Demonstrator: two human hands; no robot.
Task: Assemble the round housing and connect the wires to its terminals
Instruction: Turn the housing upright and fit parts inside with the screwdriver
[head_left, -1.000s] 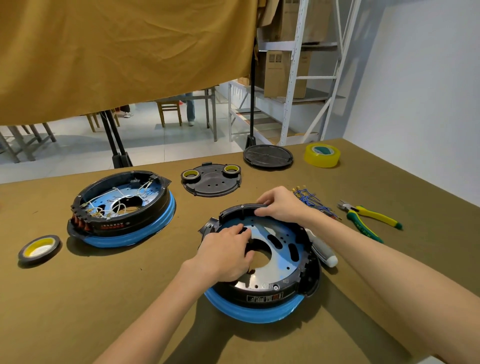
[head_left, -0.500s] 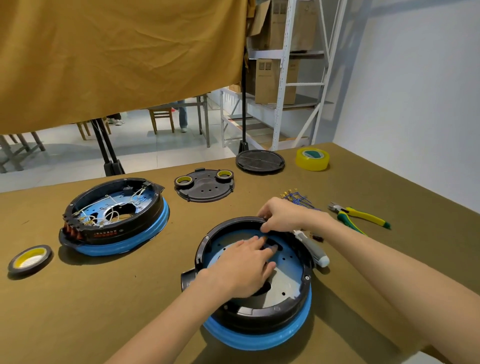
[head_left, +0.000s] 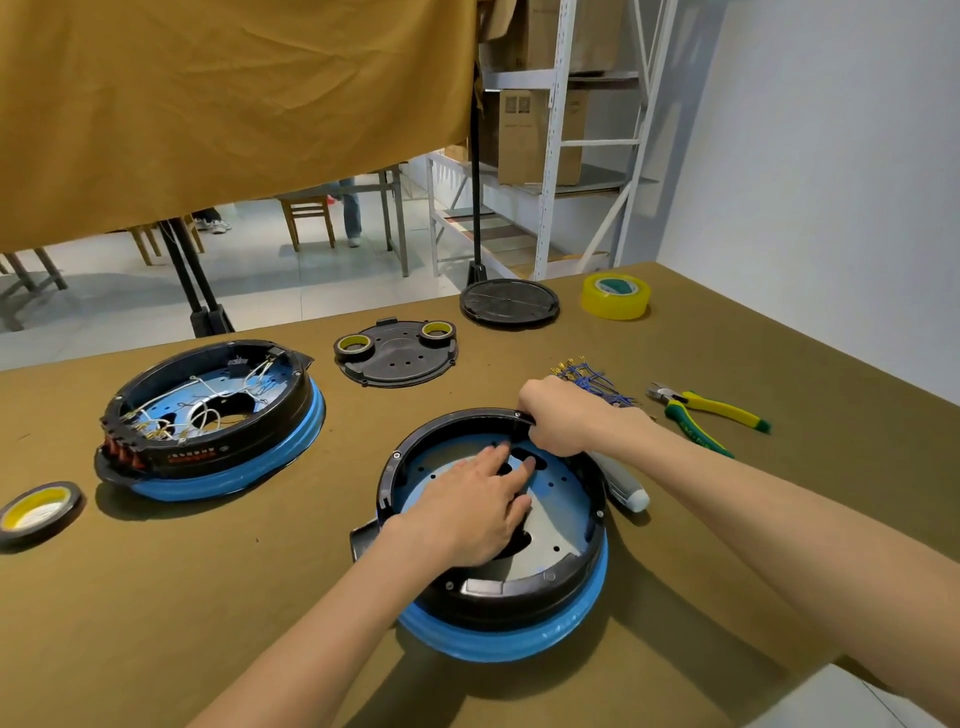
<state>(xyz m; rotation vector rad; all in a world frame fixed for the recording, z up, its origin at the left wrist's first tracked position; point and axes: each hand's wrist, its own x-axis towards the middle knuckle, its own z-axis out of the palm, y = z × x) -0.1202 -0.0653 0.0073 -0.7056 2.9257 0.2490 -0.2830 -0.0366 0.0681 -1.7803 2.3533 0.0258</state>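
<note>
Nearby, wired housing (head_left: 208, 421) left, pliers (head_left: 711, 410) right, left fingers (head_left: 511, 462) flat, right fingers (head_left: 540, 439) gripping round housing (head_left: 519, 597) rim

My brown table (head_left: 156, 597) holds two round housings (head_left: 498, 597) (head_left: 208, 415), two black lids (head_left: 397, 358) (head_left: 509, 301), tape rolls (head_left: 615, 295) (head_left: 39, 512), loose wires (head_left: 592, 376), pliers (head_left: 709, 413) and a screwdriver (head_left: 626, 486).

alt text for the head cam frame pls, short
Two bare hands work on a round black housing on a blue ring: the left hand lies flat inside it, the right hand grips its far rim. A wired second housing, wires and pliers lie nearby.
</note>
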